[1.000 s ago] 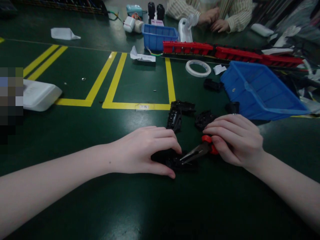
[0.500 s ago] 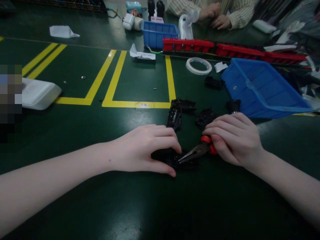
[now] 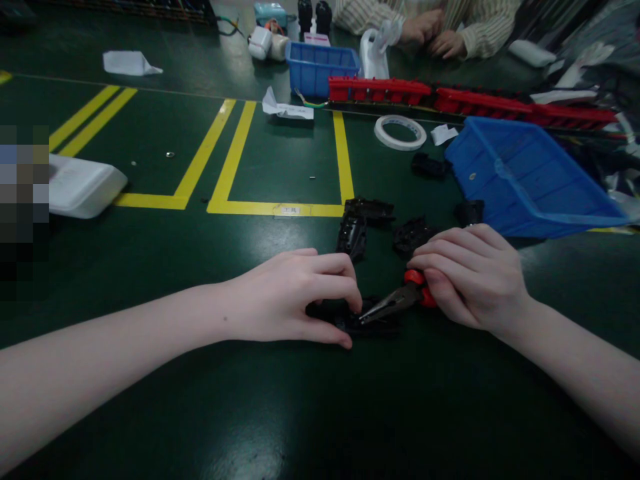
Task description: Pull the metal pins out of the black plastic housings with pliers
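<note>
My left hand [image 3: 295, 297] presses down on a black plastic part [image 3: 350, 319] lying on the dark green table, fingers curled over its left end. My right hand [image 3: 470, 277] is closed round the red handles of needle-nose pliers [image 3: 395, 303]. The pliers' metal tips reach into the black part just beside my left fingertips. Three more black plastic parts [image 3: 357, 230] lie just beyond my hands.
A tilted blue bin [image 3: 530, 177] stands at the right, a tape roll [image 3: 400, 131] and red trays [image 3: 470, 103] behind it. A small blue basket [image 3: 323, 67] sits farther back. A white tray [image 3: 83, 187] lies at the left. Another person's hands [image 3: 433, 37] rest at the far edge.
Nothing has visibly moved; only the view has shifted slightly. Both hands stay on the black part and the pliers.
</note>
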### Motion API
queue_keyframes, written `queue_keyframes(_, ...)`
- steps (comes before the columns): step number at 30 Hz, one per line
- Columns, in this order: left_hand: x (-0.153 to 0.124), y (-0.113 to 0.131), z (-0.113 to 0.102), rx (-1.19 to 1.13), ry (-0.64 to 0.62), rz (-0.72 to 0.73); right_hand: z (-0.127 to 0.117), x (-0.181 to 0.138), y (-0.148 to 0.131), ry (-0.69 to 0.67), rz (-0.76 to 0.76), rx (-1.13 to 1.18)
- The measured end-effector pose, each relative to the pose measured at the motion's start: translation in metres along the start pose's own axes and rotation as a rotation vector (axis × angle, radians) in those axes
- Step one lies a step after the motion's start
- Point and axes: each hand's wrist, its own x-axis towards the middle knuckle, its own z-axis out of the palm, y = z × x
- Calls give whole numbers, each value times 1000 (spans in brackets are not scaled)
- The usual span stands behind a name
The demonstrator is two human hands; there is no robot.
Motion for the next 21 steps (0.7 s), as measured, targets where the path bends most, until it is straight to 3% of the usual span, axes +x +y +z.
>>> queue_keyframes(21, 1, 3, -3, 23, -55, -30, -1, 0, -6, -4, 23, -24)
